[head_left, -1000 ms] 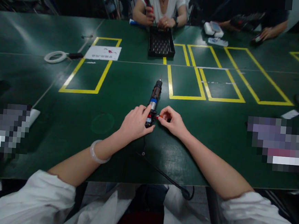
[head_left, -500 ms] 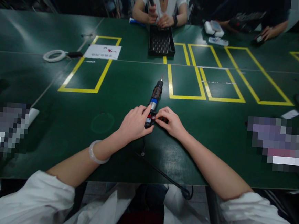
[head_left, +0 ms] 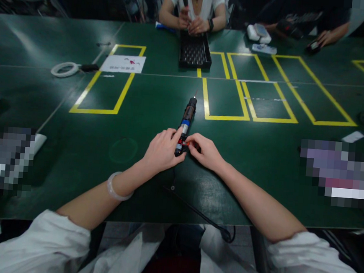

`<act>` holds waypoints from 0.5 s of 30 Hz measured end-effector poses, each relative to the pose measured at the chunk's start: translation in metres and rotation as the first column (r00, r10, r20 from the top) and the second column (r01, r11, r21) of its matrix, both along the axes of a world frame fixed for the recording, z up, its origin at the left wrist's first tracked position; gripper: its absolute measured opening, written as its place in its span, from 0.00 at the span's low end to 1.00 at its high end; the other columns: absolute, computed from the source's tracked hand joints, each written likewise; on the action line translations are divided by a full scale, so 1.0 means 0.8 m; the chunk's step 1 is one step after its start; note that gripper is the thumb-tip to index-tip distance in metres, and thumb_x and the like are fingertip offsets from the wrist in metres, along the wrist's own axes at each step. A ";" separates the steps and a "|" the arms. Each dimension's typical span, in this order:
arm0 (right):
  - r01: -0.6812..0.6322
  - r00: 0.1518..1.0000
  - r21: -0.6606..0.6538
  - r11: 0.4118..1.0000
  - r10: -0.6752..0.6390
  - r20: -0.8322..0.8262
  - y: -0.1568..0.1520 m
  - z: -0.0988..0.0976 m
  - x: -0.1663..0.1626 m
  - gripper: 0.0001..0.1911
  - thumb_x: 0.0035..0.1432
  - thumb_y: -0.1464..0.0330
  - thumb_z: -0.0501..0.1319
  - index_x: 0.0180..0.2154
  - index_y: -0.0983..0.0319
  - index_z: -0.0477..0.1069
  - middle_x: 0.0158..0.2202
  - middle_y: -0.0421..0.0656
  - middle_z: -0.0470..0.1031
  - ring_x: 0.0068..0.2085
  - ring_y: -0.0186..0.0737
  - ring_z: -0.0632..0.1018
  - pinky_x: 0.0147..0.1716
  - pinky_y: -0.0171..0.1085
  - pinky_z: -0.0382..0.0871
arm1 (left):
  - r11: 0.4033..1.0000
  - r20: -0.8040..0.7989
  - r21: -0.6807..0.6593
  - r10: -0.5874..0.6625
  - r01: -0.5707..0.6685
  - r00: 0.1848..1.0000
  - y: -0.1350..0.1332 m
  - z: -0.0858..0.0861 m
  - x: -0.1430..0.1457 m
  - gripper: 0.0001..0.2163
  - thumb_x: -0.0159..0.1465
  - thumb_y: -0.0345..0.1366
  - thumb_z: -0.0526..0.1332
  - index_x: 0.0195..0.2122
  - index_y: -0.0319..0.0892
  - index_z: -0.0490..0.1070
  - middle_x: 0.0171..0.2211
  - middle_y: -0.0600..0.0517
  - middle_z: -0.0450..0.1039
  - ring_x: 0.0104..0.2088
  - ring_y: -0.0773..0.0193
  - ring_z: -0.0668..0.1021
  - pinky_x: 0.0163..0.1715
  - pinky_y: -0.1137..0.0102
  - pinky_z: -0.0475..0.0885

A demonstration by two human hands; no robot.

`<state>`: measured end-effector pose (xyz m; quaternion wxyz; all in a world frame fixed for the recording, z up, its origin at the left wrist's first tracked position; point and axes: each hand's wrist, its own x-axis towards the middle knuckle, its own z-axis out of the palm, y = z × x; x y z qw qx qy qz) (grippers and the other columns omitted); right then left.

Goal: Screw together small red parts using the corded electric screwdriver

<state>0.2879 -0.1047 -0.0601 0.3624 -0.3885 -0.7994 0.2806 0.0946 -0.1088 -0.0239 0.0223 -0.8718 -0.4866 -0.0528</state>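
The tool [head_left: 187, 116] is lying mid-table, a slim black cylinder with a blue band, its metal tip pointing to 12 o'clock. The left hand [head_left: 163, 152] is wrapping the tool's rear end, fingers curled shut around it and the forefinger lying along the barrel. The right hand [head_left: 207, 152], at 3 o'clock of it, is pinching its fingertips together on a small red part [head_left: 186, 143] at the tool's side. A thin black cable [head_left: 195, 209] is running toward 5 o'clock and dropping over the table [head_left: 259, 193] edge at 6 o'clock. The matte green top is lying open at 9 and 3 o'clock of the hands. Yellow tape boxes [head_left: 224, 116] are sitting at 10 and 1 o'clock. A black gridded tray [head_left: 195, 51] is sitting well apart at 12 o'clock.
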 end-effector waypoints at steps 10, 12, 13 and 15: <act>0.011 1.000 -0.012 1.000 -0.011 -0.003 0.001 -0.002 -0.002 0.11 0.61 0.75 0.51 0.44 0.60 0.66 0.36 0.42 0.71 0.35 0.38 0.72 0.37 0.37 0.65 | 0.993 0.025 -0.020 0.117 -0.116 0.993 0.004 0.002 0.009 0.30 0.68 0.53 0.52 0.66 0.41 0.58 0.47 0.41 0.68 0.45 0.50 0.74 0.41 0.62 0.68; 0.010 1.000 -0.016 1.000 -0.011 -0.001 0.001 -0.003 -0.001 0.11 0.61 0.75 0.51 0.44 0.60 0.66 0.37 0.43 0.72 0.35 0.38 0.72 0.38 0.37 0.66 | 0.991 0.019 -0.019 0.133 -0.133 0.991 0.004 0.002 0.011 0.30 0.68 0.52 0.52 0.66 0.42 0.58 0.47 0.41 0.68 0.45 0.50 0.74 0.41 0.62 0.69; 0.010 1.000 -0.019 1.000 -0.010 0.000 0.001 -0.004 0.000 0.12 0.61 0.75 0.51 0.45 0.60 0.66 0.38 0.43 0.72 0.36 0.38 0.72 0.38 0.37 0.66 | 0.990 0.017 -0.021 0.140 -0.140 0.990 0.005 0.002 0.011 0.30 0.68 0.52 0.53 0.66 0.42 0.58 0.47 0.41 0.68 0.45 0.50 0.73 0.41 0.62 0.69; 0.005 1.000 -0.026 1.000 -0.005 0.005 0.001 -0.005 0.000 0.12 0.61 0.75 0.52 0.45 0.60 0.65 0.39 0.43 0.72 0.37 0.38 0.73 0.40 0.37 0.67 | 0.989 0.017 -0.029 0.148 -0.148 0.989 0.006 0.002 0.011 0.30 0.67 0.51 0.54 0.66 0.42 0.58 0.48 0.41 0.68 0.46 0.50 0.73 0.41 0.63 0.69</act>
